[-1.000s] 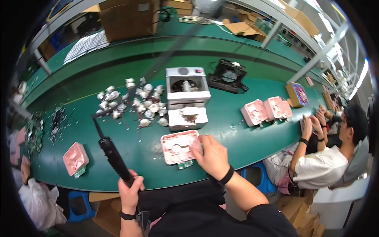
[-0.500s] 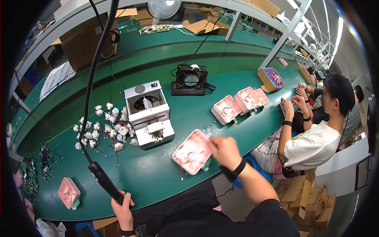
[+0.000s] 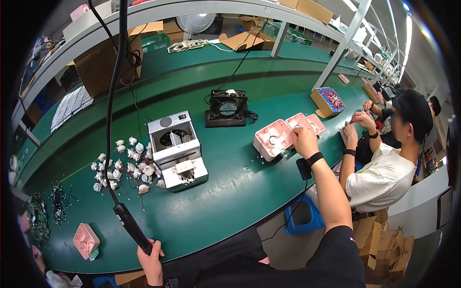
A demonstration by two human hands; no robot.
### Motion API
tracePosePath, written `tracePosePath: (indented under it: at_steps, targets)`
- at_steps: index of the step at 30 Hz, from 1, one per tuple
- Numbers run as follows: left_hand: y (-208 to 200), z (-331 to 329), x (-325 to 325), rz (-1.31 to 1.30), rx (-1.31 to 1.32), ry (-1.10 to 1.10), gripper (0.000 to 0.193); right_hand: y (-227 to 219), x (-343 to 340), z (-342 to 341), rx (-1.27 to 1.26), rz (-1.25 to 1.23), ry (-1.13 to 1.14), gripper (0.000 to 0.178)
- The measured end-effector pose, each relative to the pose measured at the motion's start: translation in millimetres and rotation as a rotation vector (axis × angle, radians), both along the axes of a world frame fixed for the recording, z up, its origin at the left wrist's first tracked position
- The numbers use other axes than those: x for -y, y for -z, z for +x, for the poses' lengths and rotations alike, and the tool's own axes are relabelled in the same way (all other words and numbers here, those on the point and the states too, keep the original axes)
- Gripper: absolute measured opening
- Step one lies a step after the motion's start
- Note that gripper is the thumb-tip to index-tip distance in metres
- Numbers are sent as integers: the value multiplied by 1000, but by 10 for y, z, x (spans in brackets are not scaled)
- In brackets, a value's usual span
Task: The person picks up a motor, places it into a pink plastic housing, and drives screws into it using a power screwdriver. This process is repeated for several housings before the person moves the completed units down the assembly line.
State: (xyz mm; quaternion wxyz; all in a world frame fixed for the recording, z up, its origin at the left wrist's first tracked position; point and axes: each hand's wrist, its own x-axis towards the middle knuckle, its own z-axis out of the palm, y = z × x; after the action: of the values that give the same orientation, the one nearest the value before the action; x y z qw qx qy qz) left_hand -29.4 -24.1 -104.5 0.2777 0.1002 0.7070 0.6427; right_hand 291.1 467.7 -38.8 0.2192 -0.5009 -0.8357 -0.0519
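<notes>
My left hand (image 3: 151, 261) grips the lower end of a black electric screwdriver (image 3: 130, 226) near the bench's front edge; its black cable (image 3: 113, 120) runs up out of view. My right hand (image 3: 304, 141) is stretched far right and rests on a pink plastic housing (image 3: 272, 139), the nearest of a row of pink housings (image 3: 307, 122) on the green bench (image 3: 225, 192). A black band sits on that wrist. A white screw feeder machine (image 3: 175, 150) stands at the middle, with several small white motors (image 3: 120, 168) with wires to its left.
A black fan (image 3: 227, 108) stands behind the pink housings. One more pink housing (image 3: 85, 240) lies at the near left. A person in a white shirt (image 3: 384, 168) works at the right beside a box of red parts (image 3: 327, 101). Cardboard boxes (image 3: 101, 67) sit on the rear shelf.
My right hand has carried the pink housing from in front of me to the right, beside the other pink housings. The view has swung right. My left hand keeps hold of the screwdriver.
</notes>
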Motion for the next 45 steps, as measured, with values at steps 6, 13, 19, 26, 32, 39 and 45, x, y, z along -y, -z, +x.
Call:
tracePosePath:
  at_steps: [6,13,19,26,32,39,45]
  targets:
    - [-21,21,-3,-8,-3,1,19,43,-3,-75,115,132,43,17]
    - [2,40,-67,17,5,30,19,5,48,-25,227,169,146,16]
    - [-100,-13,34,0,16,58,22,-296,404,-434,-44,344,-21,14]
    - [-584,124,-366,-103,-158,572,46,-229,2110,-1141,-564,-894,-725,60]
    - [-655,304,-293,-106,-360,853,45,-103,3164,-1767,-1355,-1757,-744,59]
    - [-857,-1101,603,-398,-683,-26,31,-441,2912,-1587,-1443,-1439,-891,36]
    - [-186,-2337,1968,-1138,-894,-503,38,-363,2566,-1549,-1411,-957,-890,29]
